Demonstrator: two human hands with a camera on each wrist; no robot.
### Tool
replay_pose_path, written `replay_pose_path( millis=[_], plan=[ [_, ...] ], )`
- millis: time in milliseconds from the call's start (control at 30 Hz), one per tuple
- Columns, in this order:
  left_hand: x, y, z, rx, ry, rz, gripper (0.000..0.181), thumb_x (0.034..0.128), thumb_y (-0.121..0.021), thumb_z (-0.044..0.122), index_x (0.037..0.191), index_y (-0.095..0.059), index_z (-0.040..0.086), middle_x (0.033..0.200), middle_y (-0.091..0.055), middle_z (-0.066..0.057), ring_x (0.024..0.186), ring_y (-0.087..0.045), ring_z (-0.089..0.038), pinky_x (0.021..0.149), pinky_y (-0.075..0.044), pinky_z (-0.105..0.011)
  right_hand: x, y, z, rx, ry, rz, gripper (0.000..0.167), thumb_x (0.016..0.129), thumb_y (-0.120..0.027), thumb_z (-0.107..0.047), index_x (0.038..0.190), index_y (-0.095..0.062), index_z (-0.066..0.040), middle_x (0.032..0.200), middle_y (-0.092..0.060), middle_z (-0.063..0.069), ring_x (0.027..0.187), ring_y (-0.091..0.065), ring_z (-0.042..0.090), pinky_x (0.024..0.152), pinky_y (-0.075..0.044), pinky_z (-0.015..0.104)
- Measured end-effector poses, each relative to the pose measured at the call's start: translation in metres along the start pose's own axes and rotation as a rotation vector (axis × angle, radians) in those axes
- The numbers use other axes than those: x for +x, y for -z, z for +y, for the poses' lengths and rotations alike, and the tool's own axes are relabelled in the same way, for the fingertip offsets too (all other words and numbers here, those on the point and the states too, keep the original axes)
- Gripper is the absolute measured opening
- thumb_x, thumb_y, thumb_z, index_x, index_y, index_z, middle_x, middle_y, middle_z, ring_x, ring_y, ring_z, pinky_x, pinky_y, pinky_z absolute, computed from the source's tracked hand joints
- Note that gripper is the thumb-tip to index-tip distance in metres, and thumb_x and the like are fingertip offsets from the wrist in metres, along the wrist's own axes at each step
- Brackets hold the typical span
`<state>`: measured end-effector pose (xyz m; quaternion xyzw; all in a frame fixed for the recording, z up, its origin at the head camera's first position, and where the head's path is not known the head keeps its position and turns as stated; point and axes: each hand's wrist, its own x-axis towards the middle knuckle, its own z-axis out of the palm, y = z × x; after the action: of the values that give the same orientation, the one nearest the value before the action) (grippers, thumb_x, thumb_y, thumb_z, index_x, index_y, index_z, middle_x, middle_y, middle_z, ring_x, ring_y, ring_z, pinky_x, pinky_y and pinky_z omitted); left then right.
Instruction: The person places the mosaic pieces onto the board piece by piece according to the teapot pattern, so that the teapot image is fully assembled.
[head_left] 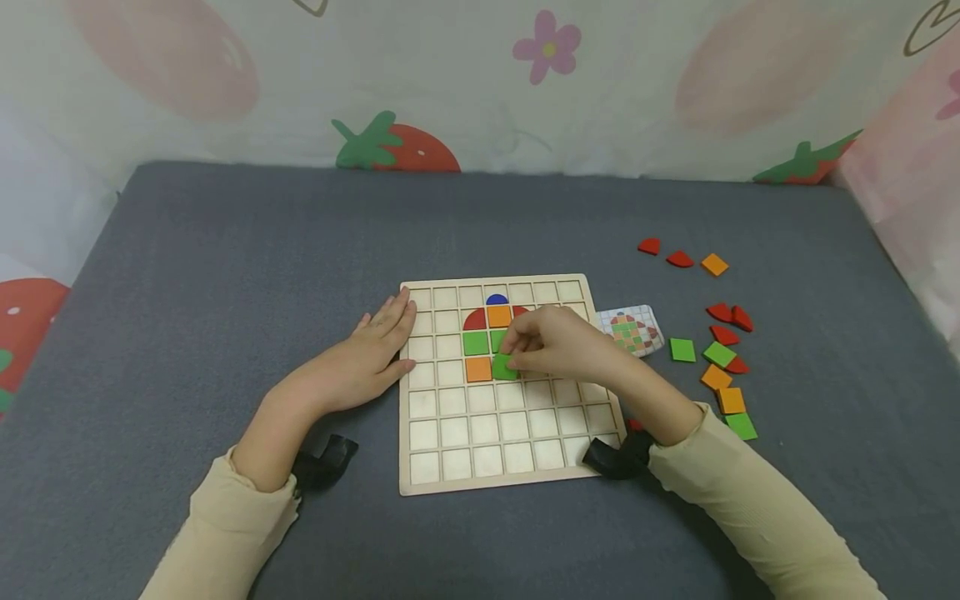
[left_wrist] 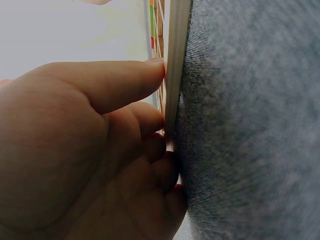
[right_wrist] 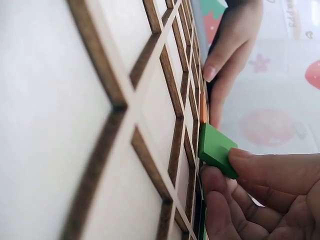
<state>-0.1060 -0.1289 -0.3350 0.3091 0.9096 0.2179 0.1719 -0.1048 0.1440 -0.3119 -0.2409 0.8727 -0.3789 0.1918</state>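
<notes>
Now pinched: green tile (head_left: 505, 367) tilted at the grid board (head_left: 455, 463)

And it's the right hand (head_left: 558, 340) gripping that tile between thumb and fingers, just right of an orange tile (head_left: 478, 369) seated in its cell. Across the grid, the left hand (head_left: 362, 360) rests against the board's left edge, fingers relaxed and extended. Just beside the right edge lies a patterned card (head_left: 633, 330); farther out, red wedges (head_left: 680, 259) and loose squares (head_left: 715, 265) dot the grey-covered table (head_left: 262, 233).
</notes>
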Motion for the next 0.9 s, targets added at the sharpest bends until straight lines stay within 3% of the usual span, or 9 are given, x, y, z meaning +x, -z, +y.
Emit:
replay_pose_path(
  millis=[633,900],
  plan=[
    [0.0017,0.0016,-0.0014,-0.008,0.005,-0.035,0.068,0.1006,-0.045,0.021,0.148,-0.005,-0.006,0.155,0.009,-0.019,0.143,0.006,-0.031,0.112,-0.005,-0.051,0.0014,-0.0006,-0.0047,-0.156,-0.057,0.049,0.009,0.077,-0.076,-0.004,0.084,-0.071,-0.007,0.079,-0.067,-0.001,0.072,-0.062,0.012,0.07,-0.05,0.03],
    [0.0008,-0.0006,-0.0037,-0.011,0.012,-0.04,0.069,0.1002,-0.046,0.02,0.148,-0.004,-0.005,0.156,0.01,-0.018,0.143,0.008,-0.029,0.112,-0.004,-0.05,-0.0001,-0.0021,-0.0046,-0.139,-0.045,0.051,0.006,0.079,-0.075,-0.004,0.083,-0.072,-0.006,0.081,-0.067,0.0,0.072,-0.061,0.012,0.069,-0.05,0.03]
  ],
)
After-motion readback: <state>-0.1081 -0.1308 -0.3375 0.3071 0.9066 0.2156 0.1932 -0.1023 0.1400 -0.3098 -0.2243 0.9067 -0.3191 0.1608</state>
